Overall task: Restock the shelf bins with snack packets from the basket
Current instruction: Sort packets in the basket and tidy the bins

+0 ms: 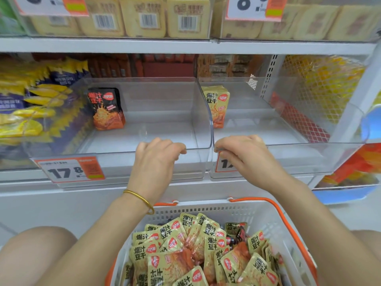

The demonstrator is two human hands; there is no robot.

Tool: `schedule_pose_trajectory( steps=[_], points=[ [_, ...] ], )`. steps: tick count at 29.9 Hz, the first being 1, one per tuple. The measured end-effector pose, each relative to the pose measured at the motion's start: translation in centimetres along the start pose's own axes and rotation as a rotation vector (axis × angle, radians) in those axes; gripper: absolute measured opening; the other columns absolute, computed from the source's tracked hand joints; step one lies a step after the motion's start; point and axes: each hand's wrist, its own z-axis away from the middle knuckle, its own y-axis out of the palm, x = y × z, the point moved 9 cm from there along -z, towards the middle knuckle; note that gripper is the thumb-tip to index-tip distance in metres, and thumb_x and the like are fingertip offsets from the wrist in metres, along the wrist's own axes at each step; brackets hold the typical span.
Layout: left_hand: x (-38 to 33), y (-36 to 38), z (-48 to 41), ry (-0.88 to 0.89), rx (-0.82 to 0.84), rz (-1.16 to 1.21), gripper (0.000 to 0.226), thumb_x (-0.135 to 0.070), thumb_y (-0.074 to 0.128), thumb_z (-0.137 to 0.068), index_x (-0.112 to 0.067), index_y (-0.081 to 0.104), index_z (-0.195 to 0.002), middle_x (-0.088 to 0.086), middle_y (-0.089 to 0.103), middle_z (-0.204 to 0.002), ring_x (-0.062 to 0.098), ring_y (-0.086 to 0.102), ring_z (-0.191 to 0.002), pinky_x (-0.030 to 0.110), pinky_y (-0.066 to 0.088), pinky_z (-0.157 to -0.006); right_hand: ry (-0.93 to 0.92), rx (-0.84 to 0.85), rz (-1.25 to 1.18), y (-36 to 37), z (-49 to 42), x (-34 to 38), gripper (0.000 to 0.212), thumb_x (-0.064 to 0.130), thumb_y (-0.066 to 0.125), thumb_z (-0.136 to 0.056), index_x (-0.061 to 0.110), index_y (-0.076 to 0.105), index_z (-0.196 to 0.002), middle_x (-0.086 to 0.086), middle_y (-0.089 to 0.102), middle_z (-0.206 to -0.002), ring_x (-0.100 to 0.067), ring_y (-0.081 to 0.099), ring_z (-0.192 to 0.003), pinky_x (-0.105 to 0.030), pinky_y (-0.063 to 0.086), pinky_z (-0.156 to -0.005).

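Across the middle of the frame: white metal shelf [185, 46], then two clear, hard plastic bins side by side, glossy and straight-walled. Left bin [115, 159] nearly bare, one black packet [106, 109] upright at its back left. Right bin [288, 145] likewise sparse, a small stack of yellow packets [216, 104] standing against its left wall.

Bottom centre: white perforated basket [206, 209] with orange handles, heaped with flat, crinkly foil snack packets [181, 254], mostly yellow, a few black toward the right, lying every which way with no common long axis.

Centre: left hand [156, 159] curled over the front lip of the left bin, fingers hooked on the rim, no packet in it. Right hand [245, 155] pinching the near left corner of the right bin's lip, likewise without stock.

Packets directly below and nearer the viewer than both hands; reach is downward and back. Neither hand clearly nearer the heap; black ones probably closer to the right hand.
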Motion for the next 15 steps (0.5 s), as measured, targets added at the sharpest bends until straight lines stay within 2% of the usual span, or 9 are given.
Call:
schedule_pose_trajectory(
  steps=[3, 5, 8, 10, 11, 13, 15],
  points=[
    [0.0, 0.3, 0.2, 0.007, 0.011, -0.023, 0.036, 0.009, 0.050, -0.071, -0.018, 0.066, -0.090, -0.004, 0.061, -0.071, 0.027, 0.057, -0.071, 0.032, 0.027, -0.069, 0.021, 0.032, 0.046, 0.3, 0.0, 0.0, 0.021, 0.025, 0.042, -0.099, 0.025, 0.059, -0.110, 0.007, 0.064, -0.106, -0.019, 0.055, -0.107, -0.033, 0.029, -0.084],
    [0.0, 0.1, 0.3, 0.004, -0.028, -0.060, 0.031, 0.003, 0.055, -0.076, -0.017, 0.065, -0.098, -0.001, 0.064, -0.080, 0.029, 0.057, -0.078, 0.034, 0.027, -0.071, 0.035, -0.026, 0.089, 0.1, 0.1, 0.2, 0.023, 0.024, 0.043, -0.096, 0.022, 0.060, -0.112, 0.004, 0.064, -0.107, -0.024, 0.055, -0.107, -0.033, 0.030, -0.082],
    [-1.1, -1.6, 0.8, 0.004, -0.156, -0.045, 0.034, -0.003, 0.057, -0.078, -0.014, 0.061, -0.110, 0.007, 0.062, -0.103, 0.027, 0.049, -0.097, 0.037, 0.030, -0.083, -0.007, -0.362, 0.162, -2.5, 1.9, 1.7, 0.027, 0.015, 0.049, -0.083, 0.011, 0.063, -0.107, -0.007, 0.063, -0.104, -0.033, 0.056, -0.098, -0.039, 0.042, -0.078],
    [-2.8, -2.8, 1.6, 0.065, -0.235, 0.026, 0.032, -0.001, 0.057, -0.076, -0.013, 0.059, -0.106, 0.009, 0.061, -0.105, 0.027, 0.048, -0.098, 0.039, 0.033, -0.082, -0.037, -0.559, 0.118, -3.3, 4.3, 3.5, 0.025, 0.001, 0.053, -0.077, 0.006, 0.064, -0.099, -0.010, 0.063, -0.099, -0.031, 0.054, -0.090, -0.039, 0.043, -0.074],
    [-3.7, -3.0, 2.3, 0.106, -0.241, 0.056, 0.030, -0.001, 0.057, -0.075, -0.014, 0.058, -0.103, 0.009, 0.062, -0.103, 0.027, 0.050, -0.097, 0.039, 0.033, -0.081, -0.055, -0.586, 0.099, -2.8, 5.4, 4.3, 0.026, -0.005, 0.055, -0.073, 0.005, 0.065, -0.095, -0.011, 0.063, -0.095, -0.030, 0.052, -0.086, -0.038, 0.042, -0.070],
    [-5.2, -1.9, 3.8, 0.187, -0.160, 0.073, 0.028, -0.002, 0.056, -0.074, -0.013, 0.060, -0.099, 0.007, 0.062, -0.099, 0.027, 0.051, -0.092, 0.038, 0.034, -0.077, -0.042, -0.459, 0.057, 0.6, 6.8, 4.8, 0.027, -0.009, 0.058, -0.068, 0.006, 0.065, -0.090, -0.009, 0.062, -0.086, -0.027, 0.051, -0.081, -0.036, 0.040, -0.063],
    [-5.8, 0.9, 5.5, 0.235, -0.002, 0.042, 0.025, -0.004, 0.054, -0.074, -0.013, 0.063, -0.096, 0.005, 0.062, -0.096, 0.027, 0.051, -0.089, 0.035, 0.032, -0.073, 0.086, -0.100, -0.015, 7.1, 7.3, 3.0, 0.025, -0.005, 0.057, -0.074, 0.009, 0.065, -0.094, -0.007, 0.062, -0.087, -0.028, 0.057, -0.083, -0.035, 0.045, -0.060]
  ],
)
